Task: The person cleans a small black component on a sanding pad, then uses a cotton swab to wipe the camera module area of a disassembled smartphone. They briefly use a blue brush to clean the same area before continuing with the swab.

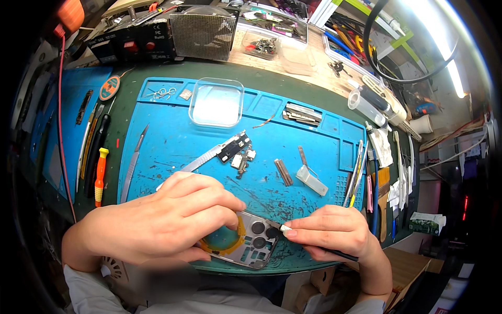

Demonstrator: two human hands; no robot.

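Note:
A phone housing [244, 255] with round camera openings and a yellow-edged ring lies at the near edge of the blue work mat [172, 152]. My left hand [183, 214] is closed on its left end, fingers over the top edge and thumb below. In my right hand [334, 233] is a slim dark pen-shaped tool [342, 255] with a white part [285, 228] near its tip. That tip meets the housing's right edge beside the camera openings. Beyond my left hand, tweezers [205, 157] lie beside small dark phone parts [241, 157].
A clear square box [216, 103] stands at the mat's far side. Metal strips [283, 172] and a small translucent piece [312, 180] lie right of centre. An orange-yellow screwdriver [101, 178] rests at left; tweezers [355, 172] and brushes [384, 183] line the right.

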